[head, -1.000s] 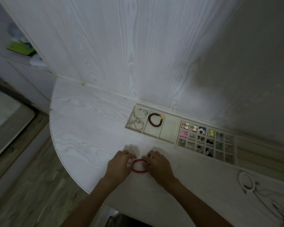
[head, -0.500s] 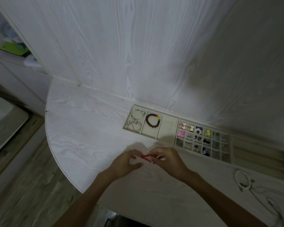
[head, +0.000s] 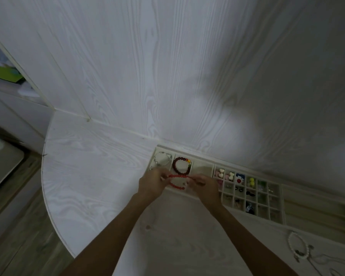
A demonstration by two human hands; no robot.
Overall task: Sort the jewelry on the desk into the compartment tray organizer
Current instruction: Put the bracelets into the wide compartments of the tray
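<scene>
Presently, item in hand: red bead bracelet (head: 177, 182), a closed loop, stretched flat between my two hands.
Position of item: over the near edge of the tray (head: 282, 193), in front of the second long compartment from the left; whether it touches the rim I cannot tell.
Left hand (head: 152, 185): fingers curled, pinching the left side of the red bracelet; the fingertips are blurred.
Right hand (head: 204, 186): fingers curled, pinching the right side of the same bracelet.
Second long compartment: a dark bead bracelet (head: 182, 165) with a few orange, yellow and green beads on its right side, lying flat just behind the red one.
First long compartment, far left: a silver chain bracelet (head: 162, 158), partly hidden behind my left hand.
Third long compartment (head: 202, 166): just beside the dark bracelet, to its right.
Small square compartments, right of the long ones: pale heart-shaped pieces (head: 221, 173), a pink-and-cream bow (head: 230, 174), a blue-and-white piece with a red spot (head: 239, 178), a yellow cluster (head: 251, 181), and small dark pieces in the rows nearer me, too small to name.
Tray, far right end: long narrow slots, dim and hard to read.
Desk (head: 92, 176): white wood grain, curved edge on the left; the tray sits against the back panel.
Loose on the desk, far right, well apart from my hands: a white bead bracelet (head: 299, 248) and a thin chain (head: 325, 262) tangled beside it.
</scene>
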